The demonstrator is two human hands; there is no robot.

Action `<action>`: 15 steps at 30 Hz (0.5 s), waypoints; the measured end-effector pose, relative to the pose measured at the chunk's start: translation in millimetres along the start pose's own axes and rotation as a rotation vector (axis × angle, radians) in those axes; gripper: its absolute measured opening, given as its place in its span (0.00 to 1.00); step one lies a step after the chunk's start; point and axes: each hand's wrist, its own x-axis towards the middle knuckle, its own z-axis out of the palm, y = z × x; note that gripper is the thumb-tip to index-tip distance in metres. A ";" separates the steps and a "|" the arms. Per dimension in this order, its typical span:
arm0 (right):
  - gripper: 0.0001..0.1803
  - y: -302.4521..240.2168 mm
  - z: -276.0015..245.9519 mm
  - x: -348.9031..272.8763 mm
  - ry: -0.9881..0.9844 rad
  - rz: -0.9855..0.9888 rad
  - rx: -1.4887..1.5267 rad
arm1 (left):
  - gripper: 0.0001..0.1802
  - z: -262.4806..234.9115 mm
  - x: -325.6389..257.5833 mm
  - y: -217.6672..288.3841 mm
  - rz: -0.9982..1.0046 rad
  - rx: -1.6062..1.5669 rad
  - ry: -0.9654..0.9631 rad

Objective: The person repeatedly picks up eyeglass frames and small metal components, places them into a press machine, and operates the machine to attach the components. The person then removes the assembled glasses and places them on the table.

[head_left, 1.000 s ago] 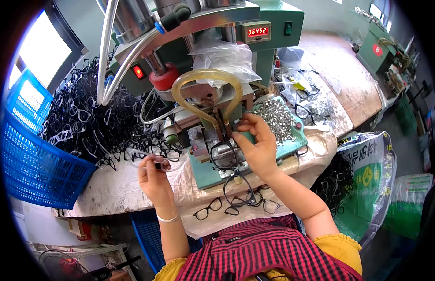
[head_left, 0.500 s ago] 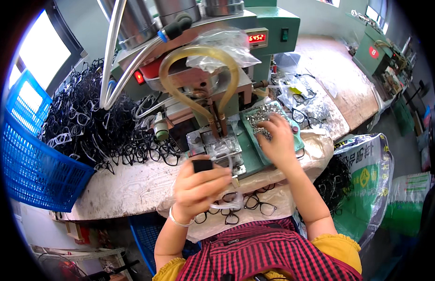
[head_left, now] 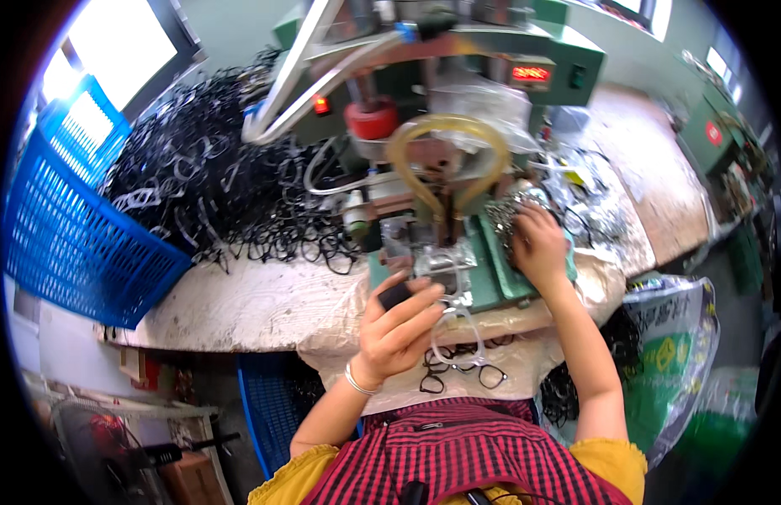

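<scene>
My left hand (head_left: 400, 332) is closed round a clear plastic eyeglass frame (head_left: 479, 343), whose rim hangs out to the right of the fingers. A black cover (head_left: 394, 295) wraps one of its fingers. Just beyond the hand is a machine's metal fixture (head_left: 445, 259), below two copper-coloured prongs (head_left: 447, 225) joined to a looped yellowish tube (head_left: 449, 124). My right hand (head_left: 542, 252) reaches into a green tray (head_left: 506, 273), its fingers bent down on a pile of small shiny metal parts (head_left: 506, 210). The fingertips are blurred, and anything between them is hidden.
Black eyeglass frames (head_left: 197, 177) are heaped at the left beside a blue basket (head_left: 87, 227). More dark frames (head_left: 491, 374) lie before me on a cloth. A green machine body (head_left: 575, 59) stands behind; a printed sack (head_left: 672, 353) is at the right.
The whole view has shifted, so the machine and table appear farther right. More of the clear frame shows beside my left hand. My right hand is still at the tray, fingers bent further in.
</scene>
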 end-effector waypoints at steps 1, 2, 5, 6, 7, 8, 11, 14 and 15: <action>0.08 -1.3 -4.9 -5.4 0.057 0.099 0.092 | 0.16 2.3 -18.0 -6.9 -0.069 0.089 0.134; 0.07 -6.9 -8.8 -8.2 0.136 0.172 0.146 | 0.21 6.5 -38.1 -26.1 -0.164 0.155 0.293; 0.06 -25.9 -12.9 -12.8 0.142 0.433 0.367 | 0.44 1.1 -19.6 -68.2 -0.686 0.361 0.248; 0.05 -23.2 -5.9 -12.9 0.142 0.418 0.424 | 0.51 2.4 -19.6 -87.2 -0.666 0.381 0.186; 0.05 -27.9 -1.6 -7.7 0.145 0.429 0.466 | 0.58 5.8 -24.7 -112.1 -0.639 0.398 0.125; 0.05 -33.3 0.8 -3.8 0.150 0.448 0.498 | 0.60 7.0 -23.3 -131.7 -0.664 0.440 0.096; 0.07 -29.3 3.9 -3.6 0.176 0.518 0.586 | 0.52 -25.6 18.3 -143.9 -0.530 0.663 0.330; 0.08 -25.7 -4.0 -14.0 0.173 0.625 0.674 | 0.24 -82.4 46.4 -126.9 -0.300 0.747 0.502; 0.08 -30.7 -7.1 -10.4 0.148 0.598 0.664 | 0.18 -96.0 46.6 -124.5 -0.262 0.762 0.381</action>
